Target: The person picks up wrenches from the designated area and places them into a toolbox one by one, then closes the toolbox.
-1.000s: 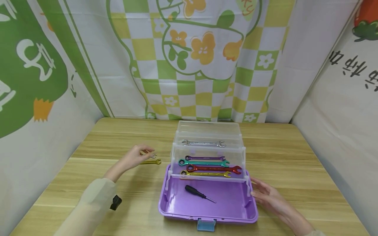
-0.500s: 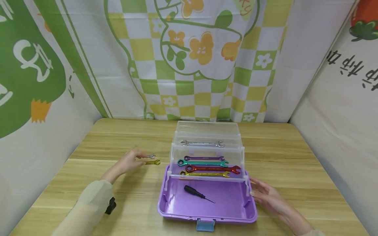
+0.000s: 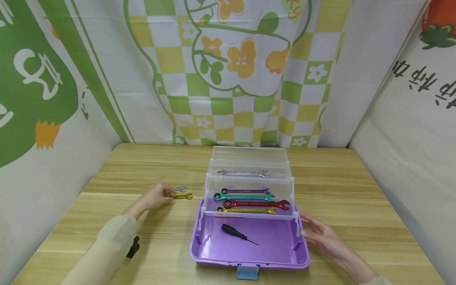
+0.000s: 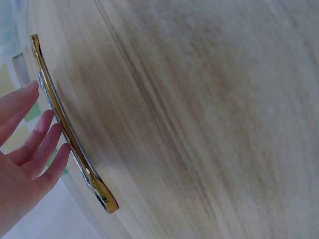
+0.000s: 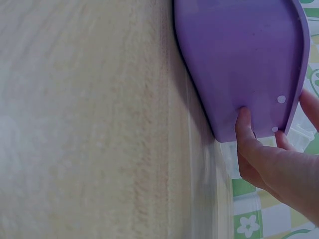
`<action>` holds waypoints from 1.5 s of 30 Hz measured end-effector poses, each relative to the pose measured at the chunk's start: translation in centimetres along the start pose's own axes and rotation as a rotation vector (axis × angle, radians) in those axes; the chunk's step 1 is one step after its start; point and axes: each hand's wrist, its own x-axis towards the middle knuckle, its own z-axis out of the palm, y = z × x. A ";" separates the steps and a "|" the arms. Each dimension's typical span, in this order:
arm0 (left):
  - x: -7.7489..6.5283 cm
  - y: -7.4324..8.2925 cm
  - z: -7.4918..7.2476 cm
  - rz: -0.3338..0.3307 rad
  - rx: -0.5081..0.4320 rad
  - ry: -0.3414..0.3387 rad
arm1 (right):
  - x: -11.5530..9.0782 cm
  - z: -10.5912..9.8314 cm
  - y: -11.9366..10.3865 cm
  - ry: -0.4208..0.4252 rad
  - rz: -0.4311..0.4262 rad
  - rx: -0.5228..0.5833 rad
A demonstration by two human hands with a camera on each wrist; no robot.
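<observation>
Gold wrench point(image 3: 183, 196) on table point(image 3: 338, 186), left hand point(image 3: 156, 195) alongside, fingers loosely bent

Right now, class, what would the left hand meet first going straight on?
Probably the nearest gold wrench, or the silver one beside it; depth is unclear, and contact may already exist.

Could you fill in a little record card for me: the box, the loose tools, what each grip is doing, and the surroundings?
Container: purple box, open, blue latch at front
Box floor: black-handled screwdriver
Front clear tier: purple wrench, teal wrench, red wrench, gold wrench
Clear tier behind: silver wrench
On wooden table, left of box: loose gold wrench, loose silver wrench
Left grip: at the loose pair, fingers relaxed; firm hold not visible
Right grip: touching the box's right side
Backdrop: checked, flowered curtain
</observation>
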 end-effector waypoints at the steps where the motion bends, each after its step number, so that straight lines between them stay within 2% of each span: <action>1: 0.1 -0.1 0.1 -0.003 0.002 -0.001 | 0.0 0.0 0.0 -0.002 -0.001 0.003; 12: 0.6 -0.4 0.4 -0.007 0.023 -0.027 | 0.0 0.0 0.0 -0.004 -0.007 0.009; 29: 0.8 -0.4 0.4 -0.011 -0.045 -0.068 | 0.0 0.0 0.0 0.018 0.021 -0.014; 38: 0.7 -0.8 0.3 -0.001 -0.125 -0.060 | 0.0 -0.1 0.0 0.013 0.015 -0.015; 45: 0.6 -1.2 0.3 0.010 -0.132 -0.038 | 0.0 0.0 0.0 0.017 0.012 -0.022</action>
